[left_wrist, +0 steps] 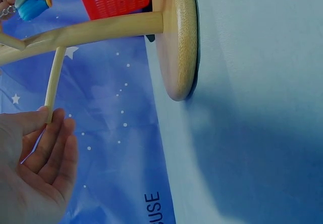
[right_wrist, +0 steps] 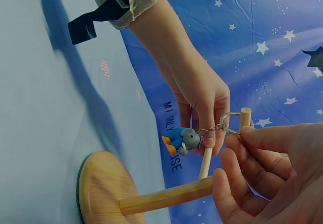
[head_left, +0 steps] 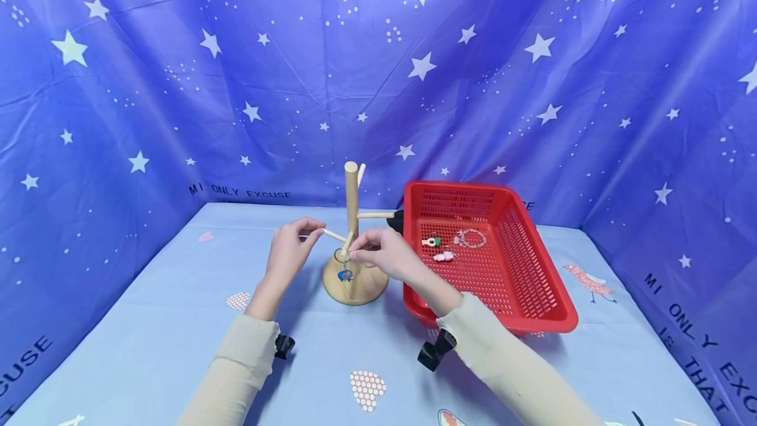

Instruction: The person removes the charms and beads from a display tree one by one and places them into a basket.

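A wooden stand with a round base (head_left: 355,293) and several side pegs is upright on the table. My left hand (head_left: 288,248) pinches the tip of its left peg (left_wrist: 54,82) between thumb and forefinger. At the front of the post, my right hand (head_left: 387,254) holds the metal ring (right_wrist: 230,115) of an elephant keychain (head_left: 345,275). The ring appears to go round the tip of another peg (right_wrist: 246,115). A grey elephant figure (right_wrist: 191,138) in blue with orange feet dangles by a short chain. My right fingers partly hide the ring and post.
Right of the stand is a red plastic basket (head_left: 541,261). Inside lie a green-and-yellow keychain (head_left: 432,242), a pink charm (head_left: 443,256) and a beaded bracelet (head_left: 473,238). Behind the pale blue tablecloth (head_left: 319,360) hangs a starry blue curtain (head_left: 331,71).
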Tool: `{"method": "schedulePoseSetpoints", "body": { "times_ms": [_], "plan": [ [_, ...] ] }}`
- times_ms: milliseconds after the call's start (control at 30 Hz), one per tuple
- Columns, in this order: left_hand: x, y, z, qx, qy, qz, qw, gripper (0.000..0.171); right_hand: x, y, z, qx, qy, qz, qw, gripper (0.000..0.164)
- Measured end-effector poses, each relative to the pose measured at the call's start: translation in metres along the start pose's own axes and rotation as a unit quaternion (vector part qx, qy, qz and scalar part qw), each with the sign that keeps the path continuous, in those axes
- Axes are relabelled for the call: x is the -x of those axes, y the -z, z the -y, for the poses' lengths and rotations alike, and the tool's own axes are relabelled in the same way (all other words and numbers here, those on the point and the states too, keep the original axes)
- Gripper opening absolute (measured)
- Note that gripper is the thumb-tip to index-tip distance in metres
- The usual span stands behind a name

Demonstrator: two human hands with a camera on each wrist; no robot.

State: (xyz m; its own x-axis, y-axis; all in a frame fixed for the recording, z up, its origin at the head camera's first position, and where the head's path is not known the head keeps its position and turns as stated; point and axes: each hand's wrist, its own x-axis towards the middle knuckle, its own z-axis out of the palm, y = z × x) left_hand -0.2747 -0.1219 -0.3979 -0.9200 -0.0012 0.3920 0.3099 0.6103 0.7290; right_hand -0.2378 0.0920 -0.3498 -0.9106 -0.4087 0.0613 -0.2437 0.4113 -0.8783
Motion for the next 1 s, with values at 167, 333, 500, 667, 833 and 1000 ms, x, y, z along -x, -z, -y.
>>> {"method": "schedulePoseSetpoints", "body": {
  "times_ms": [167,333,500,667,833,1000],
  "plan": [
    [0.0,0.0,0.0,0.004,0.001,0.001,1.0,0.016,0.004,0.001,0.002,0.0,0.003,0.009,1.0,0.013],
    [-0.001,0.0,0.001,0.005,-0.003,0.0,1.0,0.016,0.008,0.003,0.004,0.002,0.012,0.018,1.0,0.013],
    [-0.001,0.001,0.0,0.004,0.0,0.001,1.0,0.016,0.013,0.005,0.005,-0.002,0.025,0.025,0.999,0.012],
    [-0.001,0.001,0.0,0.008,-0.001,0.002,1.0,0.016,0.019,0.011,0.005,-0.014,0.021,0.035,0.999,0.009],
    [-0.001,0.001,0.001,0.011,-0.001,0.001,0.9999,0.015,0.023,0.024,0.004,-0.017,0.036,0.048,0.998,0.011],
    [-0.002,0.002,0.003,0.009,-0.003,0.003,1.0,0.016,0.026,0.039,0.003,-0.024,0.033,0.041,0.998,0.013]
  ]
}}
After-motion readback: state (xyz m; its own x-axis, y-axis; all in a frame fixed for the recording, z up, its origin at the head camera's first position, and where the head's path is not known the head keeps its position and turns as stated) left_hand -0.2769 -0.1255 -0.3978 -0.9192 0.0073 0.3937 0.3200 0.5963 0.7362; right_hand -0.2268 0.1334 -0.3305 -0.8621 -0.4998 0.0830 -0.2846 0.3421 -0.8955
